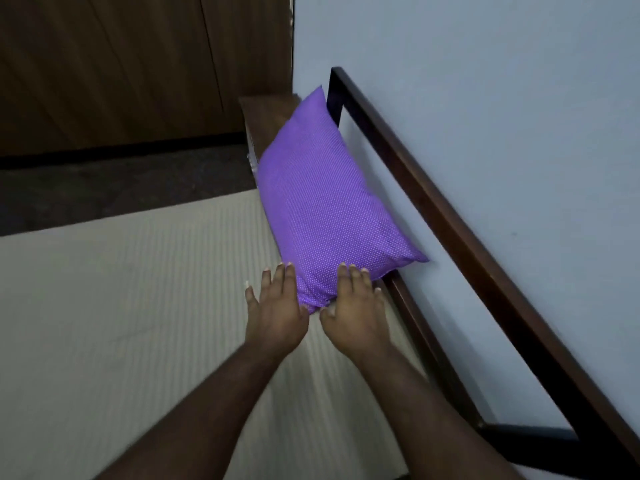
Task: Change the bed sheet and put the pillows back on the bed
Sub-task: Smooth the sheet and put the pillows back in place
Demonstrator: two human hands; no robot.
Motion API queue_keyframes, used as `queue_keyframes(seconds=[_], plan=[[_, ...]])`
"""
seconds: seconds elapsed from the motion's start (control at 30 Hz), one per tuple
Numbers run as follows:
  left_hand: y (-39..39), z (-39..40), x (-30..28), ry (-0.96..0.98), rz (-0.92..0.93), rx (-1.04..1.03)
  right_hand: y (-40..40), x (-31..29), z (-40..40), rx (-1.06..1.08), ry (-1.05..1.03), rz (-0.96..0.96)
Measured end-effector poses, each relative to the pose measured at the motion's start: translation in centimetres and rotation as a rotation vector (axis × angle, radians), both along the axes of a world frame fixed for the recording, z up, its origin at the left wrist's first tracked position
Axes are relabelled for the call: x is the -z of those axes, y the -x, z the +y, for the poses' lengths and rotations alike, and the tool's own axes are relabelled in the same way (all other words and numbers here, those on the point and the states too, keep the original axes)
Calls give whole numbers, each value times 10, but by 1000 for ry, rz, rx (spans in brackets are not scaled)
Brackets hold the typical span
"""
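Room: pale blue-grey painted wall (485,98) on the right, brown wood-grain panelling (121,64) at the far left, dark speckled floor (104,195) beyond the bed.
Bed: covered by a cream bed sheet (138,323) with fine parallel ribs running along its length, lying flat and smooth.
Headboard: dark brown wooden headboard (433,209), an open rectangular frame of square-edged rails set against the wall.
Pillow: plump, rectangular purple pillow (322,202) in cloth printed with tiny white dots, corners pointed; it rests on the sheet at the head of the bed, leaning back against the headboard frame.
Left hand: left hand (273,306) palm down, fingers straight and spread, released, fingertips touching the pillow's near lower edge.
Right hand: right hand (356,306) likewise flat and released, fingers extended and laid on the pillow's near corner, thumb splayed inward.
Side ledge: brown wooden ledge (266,112) behind the pillow's far end.
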State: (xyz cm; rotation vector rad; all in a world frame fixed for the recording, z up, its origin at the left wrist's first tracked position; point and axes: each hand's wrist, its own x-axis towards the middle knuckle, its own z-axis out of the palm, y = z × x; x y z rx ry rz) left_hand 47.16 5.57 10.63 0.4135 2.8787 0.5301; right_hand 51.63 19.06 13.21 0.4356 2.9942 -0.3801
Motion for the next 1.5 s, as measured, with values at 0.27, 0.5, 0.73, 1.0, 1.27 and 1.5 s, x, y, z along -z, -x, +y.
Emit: queue_keyframes(seconds=[0.27,0.5,0.73,1.0,1.27,1.5], plan=[[-55,-39,-85,12,193,-29,-54,-97,-34,-86,43,91],[-118,-55,-148,19,317,-134,-113,-151,-48,-200,74,178],[-190,-109,-193,127,328,-255,-164,-184,-102,-335,123,215],[-253,-204,-213,205,342,-386,-207,-200,-196,-450,192,173],[-344,-356,-204,188,351,-500,-277,-187,-351,-560,202,156],[-456,-542,-175,195,344,-656,-362,-163,-536,-747,210,82]])
